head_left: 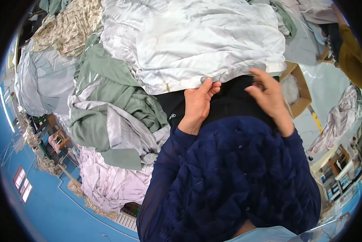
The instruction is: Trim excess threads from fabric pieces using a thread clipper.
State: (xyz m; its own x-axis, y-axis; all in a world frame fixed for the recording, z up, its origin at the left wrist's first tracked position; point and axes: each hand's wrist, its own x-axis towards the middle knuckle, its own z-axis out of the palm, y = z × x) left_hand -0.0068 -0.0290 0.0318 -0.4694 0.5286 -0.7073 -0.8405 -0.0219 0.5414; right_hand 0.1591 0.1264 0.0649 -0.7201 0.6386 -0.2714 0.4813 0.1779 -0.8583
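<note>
A large white cloth [205,38], wrinkled and layered, is spread in front of me, and its near edge hangs over my black-clad lap. Along that edge runs a narrow greyish hem band [238,73]. My left hand [197,105] pinches the hem between thumb and fingers, near the middle of the edge. Farther right, my right hand [272,97] is just on my side of the hem, with thumb and index finger apart and the other fingers curled. Nothing shows in it. Whether its fingertips touch the cloth I cannot tell.
Green cloth [108,68] and pale lilac cloth [112,177] are heaped at my left, with a floral cloth [70,30] behind. An open cardboard box [304,90] stands at my right. Beyond it, a patterned cloth [338,117] lies near another person's mustard sleeve [351,56].
</note>
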